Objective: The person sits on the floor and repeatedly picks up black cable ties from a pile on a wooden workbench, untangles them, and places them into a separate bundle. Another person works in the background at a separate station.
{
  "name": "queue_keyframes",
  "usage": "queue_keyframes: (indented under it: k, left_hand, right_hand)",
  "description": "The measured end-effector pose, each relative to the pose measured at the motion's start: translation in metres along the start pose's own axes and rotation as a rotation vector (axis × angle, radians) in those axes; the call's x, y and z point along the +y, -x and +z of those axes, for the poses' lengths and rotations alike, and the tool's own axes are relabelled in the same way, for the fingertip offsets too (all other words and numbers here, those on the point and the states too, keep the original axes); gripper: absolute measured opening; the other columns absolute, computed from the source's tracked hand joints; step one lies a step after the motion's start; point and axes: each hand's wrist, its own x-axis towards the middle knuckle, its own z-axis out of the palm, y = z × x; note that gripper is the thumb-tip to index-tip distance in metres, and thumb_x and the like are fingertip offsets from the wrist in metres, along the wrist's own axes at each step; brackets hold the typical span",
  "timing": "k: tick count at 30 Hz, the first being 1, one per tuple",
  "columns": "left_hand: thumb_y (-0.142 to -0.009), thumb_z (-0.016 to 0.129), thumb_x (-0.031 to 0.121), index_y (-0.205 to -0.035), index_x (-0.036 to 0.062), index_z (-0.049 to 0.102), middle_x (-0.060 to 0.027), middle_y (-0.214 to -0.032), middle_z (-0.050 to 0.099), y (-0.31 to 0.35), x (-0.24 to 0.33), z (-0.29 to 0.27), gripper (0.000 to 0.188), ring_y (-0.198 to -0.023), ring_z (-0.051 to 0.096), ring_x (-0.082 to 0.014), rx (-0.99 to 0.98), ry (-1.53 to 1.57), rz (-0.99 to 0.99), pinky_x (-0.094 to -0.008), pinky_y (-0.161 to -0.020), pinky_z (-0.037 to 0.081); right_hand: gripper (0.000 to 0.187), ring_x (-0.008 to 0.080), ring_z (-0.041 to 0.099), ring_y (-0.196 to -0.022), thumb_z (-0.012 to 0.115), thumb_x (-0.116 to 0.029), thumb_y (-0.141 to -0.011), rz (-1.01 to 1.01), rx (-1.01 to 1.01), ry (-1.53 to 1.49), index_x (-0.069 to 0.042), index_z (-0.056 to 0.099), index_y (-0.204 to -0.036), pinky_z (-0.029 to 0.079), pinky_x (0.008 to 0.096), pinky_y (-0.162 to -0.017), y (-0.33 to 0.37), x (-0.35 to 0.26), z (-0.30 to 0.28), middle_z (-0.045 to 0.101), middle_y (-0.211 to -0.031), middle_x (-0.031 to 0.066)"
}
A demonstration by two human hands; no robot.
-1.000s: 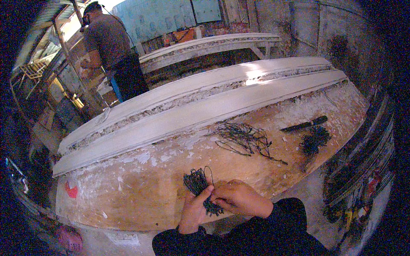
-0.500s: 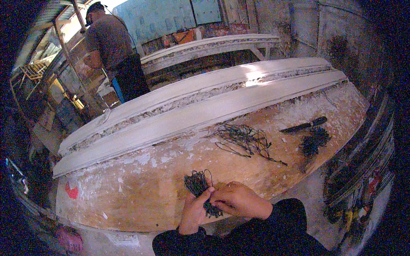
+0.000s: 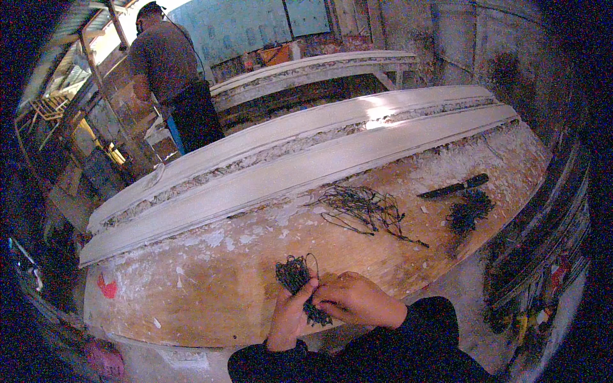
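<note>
A bundle of looped dark cords (image 3: 293,272) sits in my left hand (image 3: 292,317), whose fingers are closed around its middle. The looped tops stick up above the thumb, and the tail ends hang below. My right hand (image 3: 357,300) is closed against the side of the bundle, fingertips pinched together; a thin cord loop rises near them, and what they pinch is mostly hidden. Beyond my hands, loose dark cords (image 3: 367,209) lie spread on the worn wooden surface (image 3: 211,300). Farther right are a dark-handled knife (image 3: 454,187) and a second dark cord bundle (image 3: 471,210).
Two long white-coated strips (image 3: 306,167) run across the far side of the surface. A co-worker (image 3: 169,70) stands at the back left, turned away. Another long white-topped bench (image 3: 313,67) is behind. A red patch (image 3: 107,286) marks the left end.
My hands and the bundle stay almost where they were. The co-worker's head and upper body have shifted slightly to the right.
</note>
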Motion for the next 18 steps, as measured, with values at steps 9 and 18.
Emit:
queue_keyframes:
  k: [9, 18]
  left_hand:
    - [-0.083, 0.059, 0.006, -0.099, 0.0047, 0.054, -0.0043, -0.093, 0.059, -0.0011, -0.0004, -0.0020, 0.017, -0.084, 0.057, -0.0145, -0.001, -0.016, -0.015, -0.0265, -0.073, 0.048]
    - [-0.082, 0.059, 0.006, -0.099, 0.0055, 0.054, -0.0034, -0.090, 0.058, 0.0001, 0.0005, 0.0004, 0.018, -0.083, 0.057, -0.0141, 0.031, 0.011, -0.009, -0.0255, -0.071, 0.048]
  right_hand:
    - [0.010, 0.0299, 0.057, -0.073, 0.059, -0.012, -0.076, 0.031, -0.018, 0.005, -0.008, 0.057, -0.085, 0.045, 0.0400, -0.067, 0.0002, -0.0019, 0.0008, 0.057, -0.078, 0.0091]
    - [0.011, 0.0306, 0.057, -0.075, 0.058, -0.012, -0.077, 0.014, -0.014, 0.005, -0.008, 0.056, -0.087, 0.045, 0.0405, -0.067, -0.0003, -0.0015, 0.0005, 0.057, -0.081, 0.0094]
